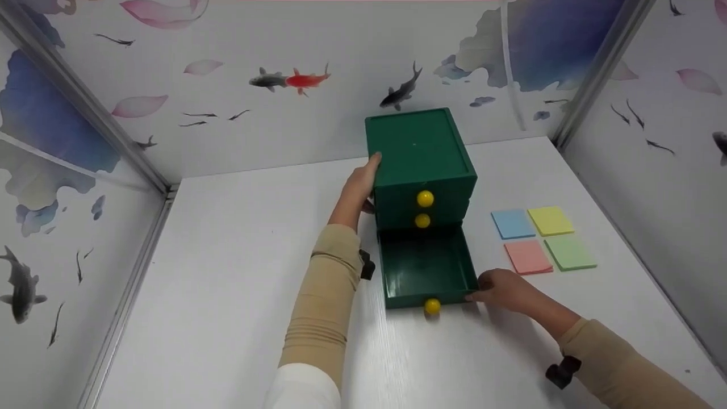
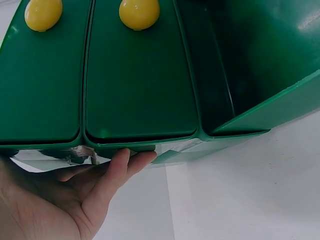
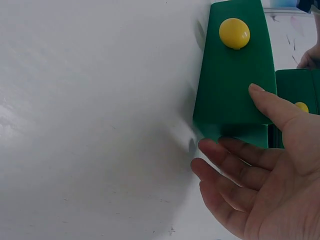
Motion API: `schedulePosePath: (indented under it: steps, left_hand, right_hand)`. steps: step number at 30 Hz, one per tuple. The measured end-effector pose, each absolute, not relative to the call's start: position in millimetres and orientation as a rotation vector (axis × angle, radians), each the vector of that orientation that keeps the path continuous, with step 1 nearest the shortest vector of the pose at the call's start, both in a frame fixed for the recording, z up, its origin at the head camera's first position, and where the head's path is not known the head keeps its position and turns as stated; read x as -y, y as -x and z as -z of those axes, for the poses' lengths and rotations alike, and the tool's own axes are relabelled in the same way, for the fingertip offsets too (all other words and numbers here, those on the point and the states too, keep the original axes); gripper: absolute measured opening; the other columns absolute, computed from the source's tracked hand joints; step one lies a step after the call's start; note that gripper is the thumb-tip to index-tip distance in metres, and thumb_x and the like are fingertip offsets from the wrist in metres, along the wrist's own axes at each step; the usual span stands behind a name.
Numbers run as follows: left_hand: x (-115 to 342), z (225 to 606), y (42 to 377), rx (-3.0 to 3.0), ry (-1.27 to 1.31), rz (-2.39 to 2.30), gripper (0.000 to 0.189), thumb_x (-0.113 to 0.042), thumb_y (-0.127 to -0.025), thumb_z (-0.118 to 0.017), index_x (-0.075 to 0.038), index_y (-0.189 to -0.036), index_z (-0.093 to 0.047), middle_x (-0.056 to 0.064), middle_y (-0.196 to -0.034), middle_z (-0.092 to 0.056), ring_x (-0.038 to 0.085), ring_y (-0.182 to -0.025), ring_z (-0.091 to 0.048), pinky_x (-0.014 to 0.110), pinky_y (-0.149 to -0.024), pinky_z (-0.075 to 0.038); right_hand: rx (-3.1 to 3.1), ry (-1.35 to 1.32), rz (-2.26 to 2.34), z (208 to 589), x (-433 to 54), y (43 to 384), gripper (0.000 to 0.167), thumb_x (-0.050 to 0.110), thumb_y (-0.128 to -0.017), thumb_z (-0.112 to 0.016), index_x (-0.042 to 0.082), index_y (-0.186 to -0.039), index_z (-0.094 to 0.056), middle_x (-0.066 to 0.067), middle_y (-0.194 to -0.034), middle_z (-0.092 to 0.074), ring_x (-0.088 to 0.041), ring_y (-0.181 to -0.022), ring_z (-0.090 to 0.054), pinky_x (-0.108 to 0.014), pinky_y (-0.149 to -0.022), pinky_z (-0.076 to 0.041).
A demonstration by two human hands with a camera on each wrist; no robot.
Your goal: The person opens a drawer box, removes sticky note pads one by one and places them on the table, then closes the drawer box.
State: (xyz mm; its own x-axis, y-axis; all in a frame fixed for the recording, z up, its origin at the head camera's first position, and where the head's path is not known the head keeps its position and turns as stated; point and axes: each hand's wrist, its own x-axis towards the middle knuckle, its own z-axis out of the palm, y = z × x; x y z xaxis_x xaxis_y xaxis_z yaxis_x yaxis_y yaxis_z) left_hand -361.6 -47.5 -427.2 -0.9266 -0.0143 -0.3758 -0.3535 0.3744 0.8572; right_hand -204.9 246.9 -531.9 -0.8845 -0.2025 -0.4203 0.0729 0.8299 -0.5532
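Note:
A green box with drawers (image 1: 420, 147) stands on the table, its two upper drawers closed. The bottom drawer (image 1: 429, 267) is pulled far out, and nothing lies inside it. Each drawer front has a round yellow knob (image 1: 433, 307). My left hand (image 1: 360, 184) rests against the box's left side, its thumb near the top edge; in the left wrist view extended fingers (image 2: 117, 172) touch that side. At the bottom drawer's front right corner is my right hand (image 1: 502, 291). In the right wrist view its thumb lies on the drawer front (image 3: 235, 75) and the loosely bent fingers are beside the corner.
To the right of the box lie blue (image 1: 513, 224), yellow (image 1: 551, 221), pink (image 1: 529, 257) and green sticky note pads (image 1: 570, 253) on the white table (image 1: 227, 272). Patterned panels (image 1: 227, 130) enclose the back and both sides.

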Motion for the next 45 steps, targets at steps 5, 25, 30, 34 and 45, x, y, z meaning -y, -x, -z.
schedulePosePath:
  steps: [5, 25, 30, 34, 45]
  left_hand:
    - [46, 426, 362, -2.301, 0.309, -1.574, 0.088, -0.075, -0.092, -0.029, -0.005, -0.142, -0.046, 0.020, -0.115, -0.054, 0.037, -0.091, -0.064, 0.047, -0.071, -0.057]
    - [48, 419, 357, -2.440, 0.277, -1.537, 0.079, -0.067, -0.097, -0.029, -0.003, -0.140, -0.049, 0.016, -0.109, -0.060, 0.032, -0.084, -0.065, 0.044, -0.075, -0.056]
    - [50, 421, 352, -2.389, 0.255, -1.582, 0.080, -0.066, -0.096, -0.034, -0.003, -0.145, -0.042, 0.016, -0.118, -0.058, 0.033, -0.093, -0.065, 0.047, -0.085, -0.053]
    - [53, 422, 348, -2.334, 0.210, -1.612, 0.083, -0.066, -0.095, -0.040, -0.003, -0.148, -0.037, 0.018, -0.128, -0.054, 0.035, -0.101, -0.062, 0.049, -0.089, -0.051]
    - [61, 423, 342, -2.207, 0.126, -1.645, 0.090, -0.066, -0.089, -0.050, -0.004, -0.151, -0.032, 0.018, -0.138, -0.049, 0.037, -0.107, -0.059, 0.048, -0.090, -0.051]
  right_hand:
    - [-2.543, 0.051, 0.804, 532, -249, 208, 0.056, 0.043, -0.082, -0.078, -0.003, -0.111, -0.066, -0.007, -0.094, -0.064, -0.023, -0.082, -0.056, -0.039, -0.075, -0.054]
    - [-2.546, 0.015, 0.797, 530, -248, 222, 0.051, 0.045, -0.082, -0.078, -0.001, -0.102, -0.070, -0.004, -0.080, -0.065, -0.020, -0.073, -0.058, -0.033, -0.068, -0.053]
    - [-2.531, -0.023, 0.809, 530, -248, 227, 0.054, 0.046, -0.081, -0.077, -0.002, -0.105, -0.067, -0.005, -0.082, -0.065, -0.022, -0.075, -0.059, -0.034, -0.070, -0.054]
    - [-2.528, -0.026, 0.821, 530, -248, 230, 0.055, 0.046, -0.082, -0.077, -0.002, -0.108, -0.066, -0.006, -0.084, -0.065, -0.022, -0.076, -0.059, -0.034, -0.072, -0.054]
    - [-2.528, -0.031, 0.852, 528, -247, 238, 0.060, 0.048, -0.084, -0.074, -0.003, -0.113, -0.064, -0.007, -0.088, -0.066, -0.024, -0.079, -0.059, -0.034, -0.073, -0.054]
